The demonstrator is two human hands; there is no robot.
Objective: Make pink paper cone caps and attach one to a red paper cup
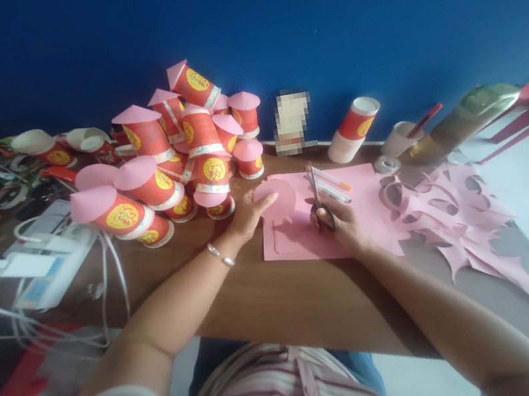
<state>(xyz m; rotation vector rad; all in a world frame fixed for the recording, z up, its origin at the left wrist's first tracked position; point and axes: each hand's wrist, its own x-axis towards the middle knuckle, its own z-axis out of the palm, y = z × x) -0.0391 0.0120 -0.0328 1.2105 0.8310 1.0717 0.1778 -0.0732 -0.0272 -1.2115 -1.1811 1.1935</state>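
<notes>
Between the thumb and fingers of my left hand (246,218) is a round pink paper disc (279,199), held over the desk. My right hand (343,225) grips a pair of scissors (316,199) by the handles, blades pointing away from me. Under both lies a pink paper sheet (371,200) with a pen and a white-and-orange item (333,186) on it. Left of my left hand, several red paper cups (202,130) are piled up, many topped with pink paper cones (135,115).
Pink paper offcuts (471,217) spread over the desk's right side. Behind stand stacked cups (354,129), a tape roll (387,164), a cup with a red pen (401,138) and a large bottle (464,117). A white power strip (56,260) with cables lies left.
</notes>
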